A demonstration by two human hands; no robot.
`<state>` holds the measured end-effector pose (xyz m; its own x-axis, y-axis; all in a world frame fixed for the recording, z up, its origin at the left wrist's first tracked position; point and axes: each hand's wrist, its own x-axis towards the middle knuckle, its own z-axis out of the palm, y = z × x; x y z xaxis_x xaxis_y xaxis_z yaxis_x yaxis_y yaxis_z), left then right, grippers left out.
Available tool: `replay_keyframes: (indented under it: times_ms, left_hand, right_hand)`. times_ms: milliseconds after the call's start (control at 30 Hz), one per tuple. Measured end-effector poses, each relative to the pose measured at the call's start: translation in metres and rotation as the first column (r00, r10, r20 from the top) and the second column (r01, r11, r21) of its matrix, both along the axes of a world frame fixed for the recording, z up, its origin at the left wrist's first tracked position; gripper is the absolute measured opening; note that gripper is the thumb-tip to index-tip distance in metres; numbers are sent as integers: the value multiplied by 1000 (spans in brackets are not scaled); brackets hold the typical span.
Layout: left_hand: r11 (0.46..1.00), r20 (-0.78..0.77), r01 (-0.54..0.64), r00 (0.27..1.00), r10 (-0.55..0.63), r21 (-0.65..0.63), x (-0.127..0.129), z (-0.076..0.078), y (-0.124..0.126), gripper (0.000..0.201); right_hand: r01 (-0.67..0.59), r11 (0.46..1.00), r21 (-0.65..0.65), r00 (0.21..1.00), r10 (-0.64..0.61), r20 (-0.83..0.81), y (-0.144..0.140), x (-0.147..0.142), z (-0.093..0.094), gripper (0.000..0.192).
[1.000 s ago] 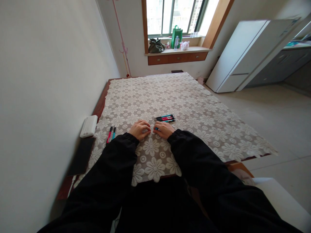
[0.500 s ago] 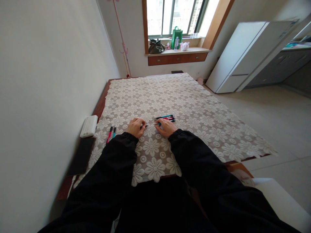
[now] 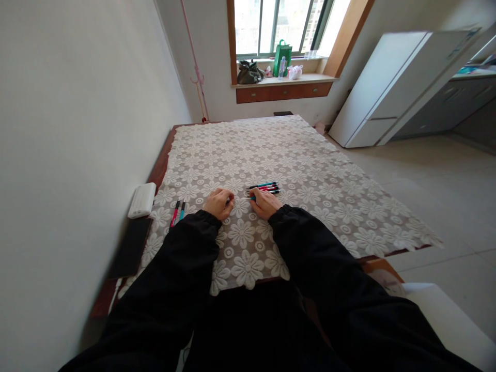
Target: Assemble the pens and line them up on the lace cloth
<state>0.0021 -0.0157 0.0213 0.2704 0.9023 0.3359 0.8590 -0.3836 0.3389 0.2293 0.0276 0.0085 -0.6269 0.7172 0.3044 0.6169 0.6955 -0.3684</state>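
Note:
My left hand (image 3: 218, 203) is closed, with thumb and fingertips pinched on a small dark pen part that they mostly cover. My right hand (image 3: 265, 203) is closed around a teal pen barrel (image 3: 253, 197), of which only one end shows. Between the two hands stretches a thin whitish rod (image 3: 242, 199), like a pen's inner tube. Just beyond my right hand several pens (image 3: 265, 186), teal and red with black parts, lie side by side. Left of my left hand lie a red pen (image 3: 175, 213) and a teal pen (image 3: 182, 210).
A flowered lace cloth (image 3: 240, 232) covers the table. Along its left edge, by the wall, are a white power-bank-like box (image 3: 142, 200) and a dark flat phone-like device (image 3: 130, 247) with a white cable (image 3: 114, 295). A refrigerator (image 3: 391, 88) stands at the far right.
The dark piece at my left fingertips shows less than before. Both hands have shifted very slightly, and the thin rod still spans the gap between them.

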Motion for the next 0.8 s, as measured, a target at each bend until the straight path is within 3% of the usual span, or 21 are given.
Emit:
replay_keyframes:
  times_ms: [200,367,467,633,800]
  left_hand:
    - [998,1,53,999,-53,16,2,-1,-1,9]
    - [995,9,95,995,-95,22,4,-2,-2,9]
    - [997,27,80,996,-81,20,4,-1,-2,10]
    - [997,53,70,996,-71,23,3,-2,-2,12]
    - [997,68,77,995,-79,30,1,-6,0,12]
  right_hand:
    - [-107,994,-5,993,107,-43,0,-2,-4,15]
    - [-193,981,-15,978,191,-86,-2,-2,-3,34]
    - [-161,987,-2,983,160,-94,-2,-1,-3,35]
    - [-26,1000,8,996,26,-89,1,1,-5,21]
    - [-78,997,-13,991,76,-109,2,3,-4,19]
